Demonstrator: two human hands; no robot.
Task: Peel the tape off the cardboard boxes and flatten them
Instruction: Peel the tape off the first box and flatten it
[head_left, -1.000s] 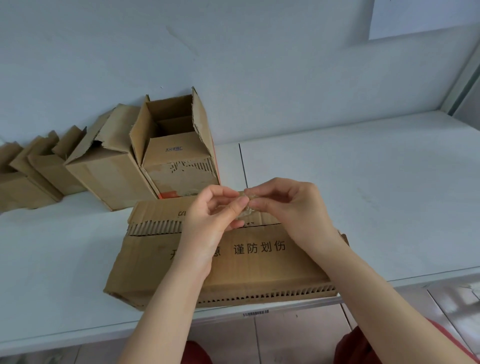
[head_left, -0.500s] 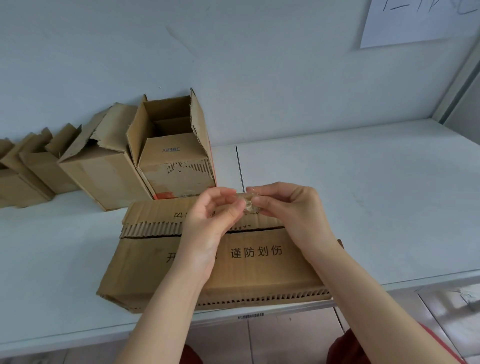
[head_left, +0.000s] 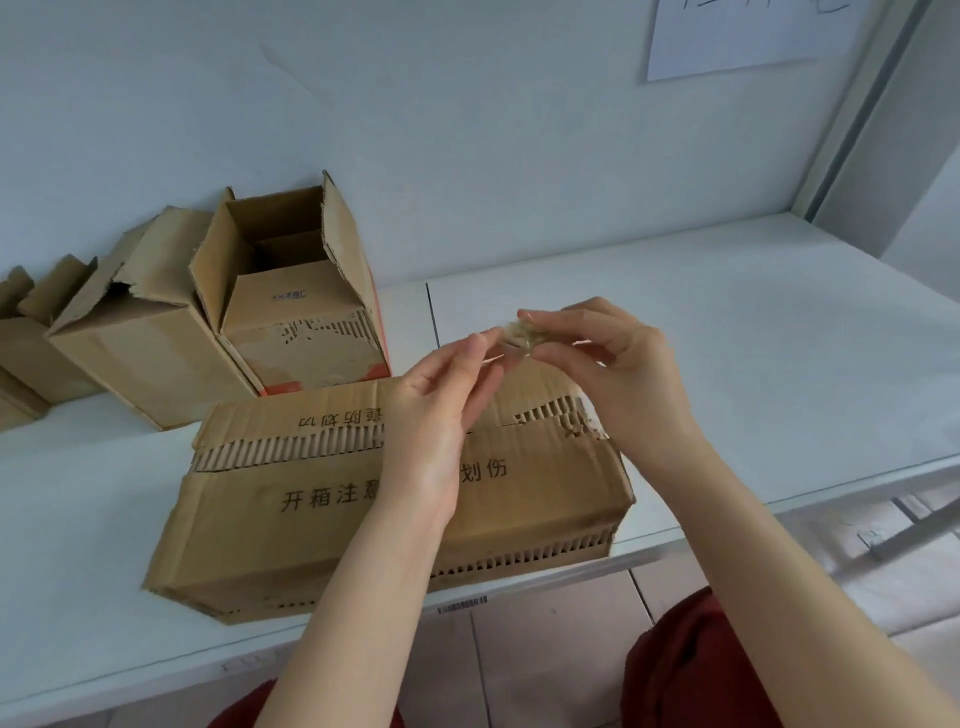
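The tape wad (head_left: 522, 335) is pinched in the fingers of the right hand (head_left: 618, 374); the left hand (head_left: 441, 410) nips its 9 o'clock end; the box (head_left: 311, 519) lies on the bench (head_left: 727, 322) at 6 o'clock beneath them, long axis 9-to-3; the left hand is nearer it.

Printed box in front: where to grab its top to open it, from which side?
Likely the far flap of the printed box, at its stripped fluted edge, left half, fingers coming from the near side: a dark gap shows along the seam there.
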